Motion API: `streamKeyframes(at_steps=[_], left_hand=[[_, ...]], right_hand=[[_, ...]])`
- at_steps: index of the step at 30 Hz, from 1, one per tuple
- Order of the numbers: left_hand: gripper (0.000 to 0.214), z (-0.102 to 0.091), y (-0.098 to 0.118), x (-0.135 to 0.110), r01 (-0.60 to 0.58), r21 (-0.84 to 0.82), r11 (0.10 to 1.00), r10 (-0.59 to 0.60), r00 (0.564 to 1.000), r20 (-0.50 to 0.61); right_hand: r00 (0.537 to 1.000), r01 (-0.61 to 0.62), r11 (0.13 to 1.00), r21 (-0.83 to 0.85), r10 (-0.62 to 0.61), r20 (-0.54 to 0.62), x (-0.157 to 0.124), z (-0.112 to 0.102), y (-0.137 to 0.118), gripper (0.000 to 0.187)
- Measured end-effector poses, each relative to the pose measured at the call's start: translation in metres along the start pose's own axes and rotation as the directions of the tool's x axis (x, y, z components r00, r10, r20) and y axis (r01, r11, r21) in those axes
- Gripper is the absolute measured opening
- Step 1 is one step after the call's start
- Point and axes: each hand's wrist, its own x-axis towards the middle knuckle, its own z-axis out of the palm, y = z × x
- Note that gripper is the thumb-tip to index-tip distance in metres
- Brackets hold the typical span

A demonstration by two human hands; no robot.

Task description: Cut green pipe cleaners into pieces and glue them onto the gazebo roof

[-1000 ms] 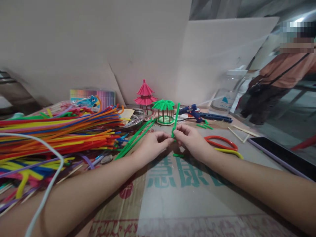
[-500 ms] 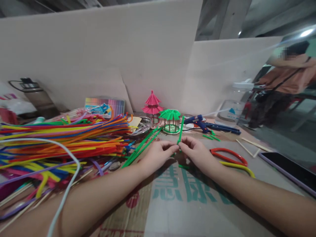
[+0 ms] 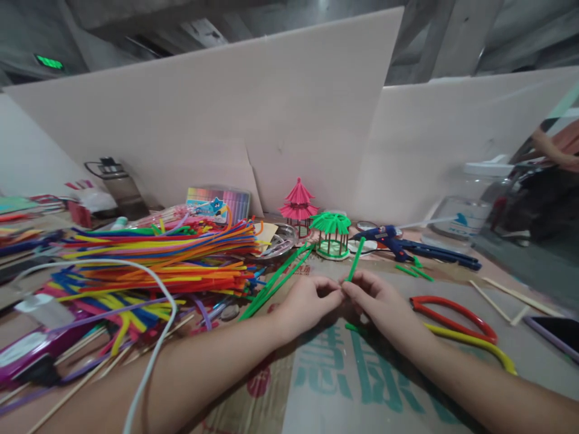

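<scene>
A short green pipe cleaner (image 3: pixel 356 260) stands up at a slant from between my fingertips. My right hand (image 3: pixel 377 301) pinches it near its lower part. My left hand (image 3: pixel 312 301) is closed too, thumb and forefinger pressed at the pipe cleaner's lower end against the right fingertips; that end is hidden. Just beyond sits a small pavilion with a green roof (image 3: pixel 332 224) and brown posts. Behind it rises a pink tiered pavilion (image 3: pixel 298 202). Long green pipe cleaners (image 3: pixel 275 283) lie beside my left hand, and a short green piece (image 3: pixel 353 327) lies under my hands.
Bundles of coloured pipe cleaners (image 3: pixel 158 259) fill the left, crossed by a white cable (image 3: pixel 156 277). A blue glue gun (image 3: pixel 384 238), pliers with red (image 3: pixel 452 313) and yellow handles, wooden sticks (image 3: pixel 491 301), a phone (image 3: pixel 554 334) and a clear jug (image 3: pixel 470 202) are on the right.
The view has swung left, so things sit further right in it. The upright pipe cleaner leans more to the right. Both hands stay together at its lower end.
</scene>
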Motion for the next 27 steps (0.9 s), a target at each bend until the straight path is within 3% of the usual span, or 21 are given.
streamKeyframes(at_steps=[14, 20, 27], left_hand=[[0.024, 0.0012, 0.004, 0.0017, -0.045, 0.039, 0.998, 0.044, 0.998, 0.041], [0.023, 0.0006, 0.0005, 0.0006, -0.081, 0.049, 0.996, 0.079, 0.996, 0.035], [0.029, 0.0003, -0.001, 0.0024, 0.0, -0.007, 1.0, 0.0, 1.0, -0.006]], right_hand=[[0.992, -0.094, 0.995, -0.033, 0.091, -0.088, 0.0035, -0.0018, -0.0019, 0.039], [0.995, -0.043, 0.998, -0.053, 0.038, -0.088, 0.0039, -0.0015, -0.0006, 0.036], [0.997, 0.019, 0.999, -0.047, -0.022, -0.069, 0.0025, -0.003, -0.0064, 0.036]])
